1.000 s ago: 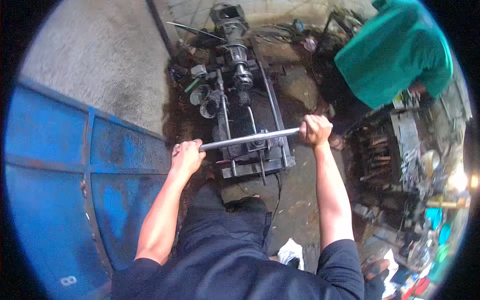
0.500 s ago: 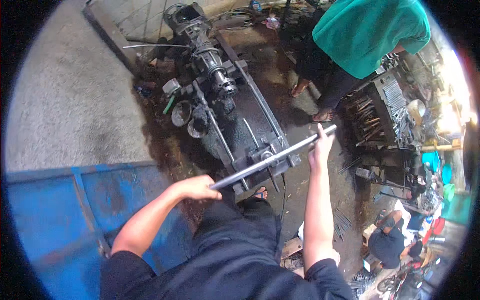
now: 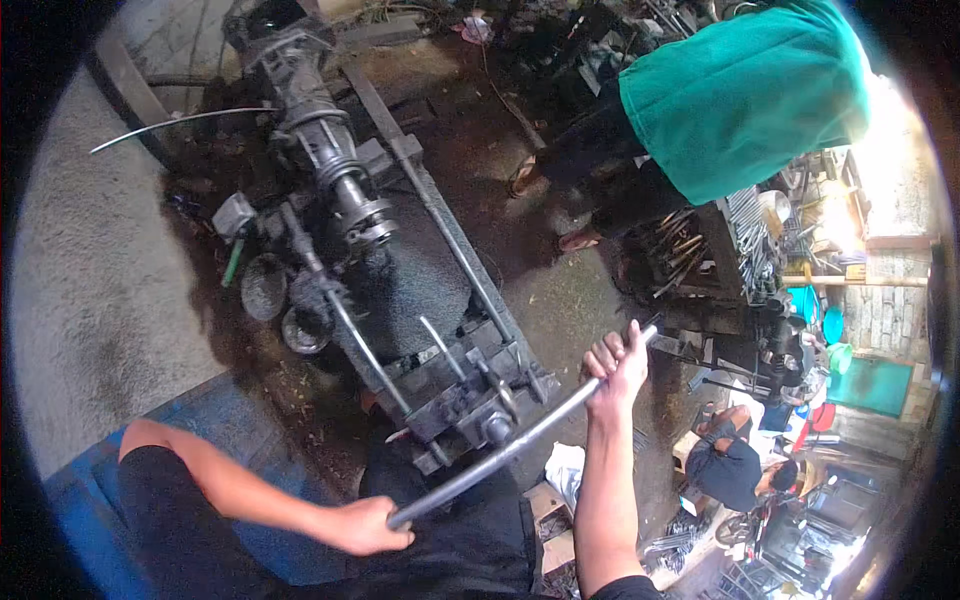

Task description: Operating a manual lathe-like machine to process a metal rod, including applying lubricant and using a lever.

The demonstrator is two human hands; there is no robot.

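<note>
A long grey metal rod [image 3: 505, 452] slants across in front of me, its right end higher and farther off than its left. My left hand [image 3: 365, 525] is closed at the rod's near left end. Around the part close to its other end, the fingers of my right hand [image 3: 618, 370] are wrapped. Just beyond the rod lies the end of a greasy machine [image 3: 340, 190] with two long rails. A thinner rod [image 3: 440, 345] sticks up from the block [image 3: 450, 405] at the rails' near end.
A person in a green top [image 3: 750, 100] stands at the far right, by a rack of metal rods [image 3: 745, 215]. Another person [image 3: 725, 470] sits low at the right. Round metal pans [image 3: 265, 287] lie left of the machine, and a blue panel [image 3: 110, 480] spans the lower left.
Both hands have come nearer and lower with the rod, which now tilts more steeply. The view has swung right, so the machine appears farther left. The person in green has shifted stance.
</note>
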